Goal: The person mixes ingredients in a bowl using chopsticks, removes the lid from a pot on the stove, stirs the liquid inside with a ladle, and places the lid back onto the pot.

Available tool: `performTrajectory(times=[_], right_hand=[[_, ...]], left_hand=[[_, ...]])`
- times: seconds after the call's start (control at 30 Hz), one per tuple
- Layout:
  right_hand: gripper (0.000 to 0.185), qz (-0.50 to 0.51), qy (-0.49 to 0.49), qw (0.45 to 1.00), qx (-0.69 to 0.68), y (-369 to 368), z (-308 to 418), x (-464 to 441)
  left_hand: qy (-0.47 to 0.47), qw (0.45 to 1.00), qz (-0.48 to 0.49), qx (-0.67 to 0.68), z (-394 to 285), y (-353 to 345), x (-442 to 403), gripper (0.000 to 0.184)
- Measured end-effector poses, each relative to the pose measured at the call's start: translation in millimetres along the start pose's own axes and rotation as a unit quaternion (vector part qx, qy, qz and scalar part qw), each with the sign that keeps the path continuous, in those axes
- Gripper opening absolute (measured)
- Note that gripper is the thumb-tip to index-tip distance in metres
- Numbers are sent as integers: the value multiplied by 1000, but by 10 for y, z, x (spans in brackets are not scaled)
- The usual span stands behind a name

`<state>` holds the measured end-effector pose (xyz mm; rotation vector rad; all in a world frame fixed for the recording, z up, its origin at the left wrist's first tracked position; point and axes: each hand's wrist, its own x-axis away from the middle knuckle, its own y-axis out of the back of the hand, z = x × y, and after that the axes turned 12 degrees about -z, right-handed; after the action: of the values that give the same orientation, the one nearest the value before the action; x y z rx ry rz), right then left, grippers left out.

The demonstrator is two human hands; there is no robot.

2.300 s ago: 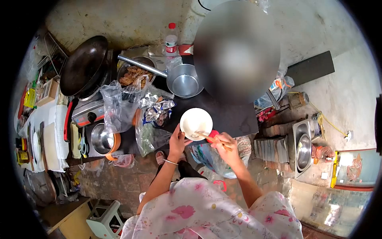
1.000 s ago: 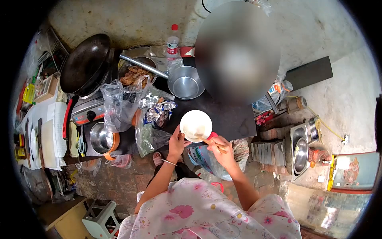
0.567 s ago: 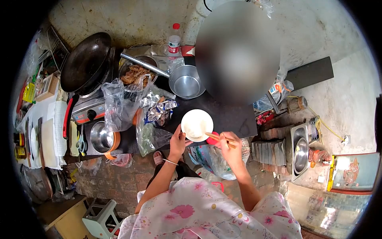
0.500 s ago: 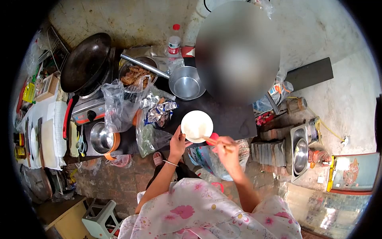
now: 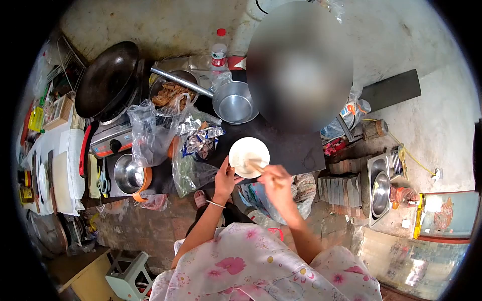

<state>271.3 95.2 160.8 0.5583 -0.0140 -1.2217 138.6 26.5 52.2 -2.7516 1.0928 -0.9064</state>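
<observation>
A white bowl (image 5: 246,150) is at the near edge of the dark tabletop, with a pale content I cannot make out. My left hand (image 5: 225,179) is closed round its lower left rim, thumb up at the side. My right hand (image 5: 277,184) grips wooden chopsticks (image 5: 257,166), whose tips reach down into the bowl; motion blurs them a little. A steel saucepan (image 5: 235,103) with a long handle stands just beyond the bowl. To the left lie crumpled foil packaging (image 5: 203,140) and a clear plastic bag (image 5: 193,173).
A black wok (image 5: 108,80) rests over the gas stove (image 5: 111,140) at the left. A steel pot (image 5: 128,173) and scissors (image 5: 104,183) are near the front edge. Behind stand a bowl of brown food (image 5: 170,95) and a bottle (image 5: 219,54). A sink (image 5: 380,193) is at right.
My right hand has shifted left and toward the bowl, bringing the chopsticks further into it. The red object beside the bowl is now out of sight. My left hand keeps its hold.
</observation>
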Motion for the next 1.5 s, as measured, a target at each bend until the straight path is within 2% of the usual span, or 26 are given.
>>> performTrajectory(times=[0.03, 0.07, 0.17, 0.2, 0.23, 0.3, 0.37, 0.4, 0.43, 0.5, 0.53, 0.57, 0.67, 0.77, 0.83, 0.9, 0.97, 1.03, 1.13, 1.17, 1.23, 1.3, 1.37, 1.4, 1.43, 1.5], right_hand=[[11, -33, 4, 999, 19, 76, -9, -71], [11, -17, 28, 993, 113, 152, -46, -104], [10, 34, 46, 998, 10, 66, -43, 174], [10, 43, 112, 990, 79, -24, 54, 185], [11, 34, 14, 999, 41, -134, 83, 208], [10, 17, -16, 999, -37, -102, -32, 103], [10, -30, 47, 998, 42, 107, -4, -57], [12, -24, 4, 992, 124, 170, 37, -67], [12, -24, 4, 992, 125, 147, -8, 26], [9, 11, -12, 998, -59, 17, -35, 220], [11, 21, -2, 1000, 20, -25, 8, 217], [11, 22, -5, 1000, 19, -13, 58, 199], [12, -15, -107, 993, -43, 103, 8, 32], [12, -86, -118, 986, -83, -4, -78, 4], [14, 12, -105, 994, -36, -41, -138, 92], [16, 27, -32, 999, -17, 49, -115, 173], [15, -7, -146, 986, -77, 134, -162, 195], [14, -33, -149, 985, -85, 104, -128, 191], [17, 14, -44, 998, -44, 18, -169, 237], [17, 16, -40, 998, -46, 38, -178, 192], [15, -37, -120, 985, -121, 152, -121, 185], [14, -45, -87, 991, -87, 147, -177, 154], [12, 33, 28, 999, -24, 68, -215, 183], [13, 36, -40, 998, -28, 71, -170, 210], [13, 39, -36, 998, -30, 90, -169, 147], [15, 14, -114, 992, -48, 209, -163, 134]], left_hand=[[6, 1000, -8, 1, 16, -3, -9, 44], [13, 1000, -18, 1, 35, 4, -17, 44], [7, 1000, -19, 12, -6, -12, 4, 44], [9, 1000, -19, 11, -9, -8, 17, 44], [20, 1000, -15, 14, -20, -9, 18, 44], [29, 999, -9, 14, -26, -2, 17, 44], [22, 1000, -10, 15, 5, -5, -5, 44], [21, 1000, -11, 17, 10, 1, -16, 44], [16, 1000, -10, 16, 17, 3, -20, 44], [12, 1000, -7, 16, 23, -12, -19, 44], [11, 1000, -4, 10, 12, -6, -24, 44], [13, 1000, -1, 1, 5, 17, -1, 43], [19, 1000, -11, 6, -42, -13, 20, 44], [36, 998, -25, 43, 25, -25, -15, 44], [31, 999, -20, 36, 25, -18, 35, 44], [17, 999, -20, 34, -6, -18, -33, 43], [-5, 1000, -13, 20, 70, 6, -28, 43], [16, 999, -18, 31, 53, -19, -5, 44], [9, 1000, -19, 24, 36, -8, -19, 45], [5, 999, -21, 25, 22, -12, -58, 45], [-6, 999, -17, 27, 75, 2, -34, 44], [14, 999, -21, 23, 73, -25, -42, 44], [22, 999, -30, 25, 36, -20, -20, 44], [18, 999, -31, 27, 40, -18, -50, 44], [-1, 999, -26, 30, 57, -23, -74, 44], [-7, 999, -16, 27, 102, 6, -9, 44]])
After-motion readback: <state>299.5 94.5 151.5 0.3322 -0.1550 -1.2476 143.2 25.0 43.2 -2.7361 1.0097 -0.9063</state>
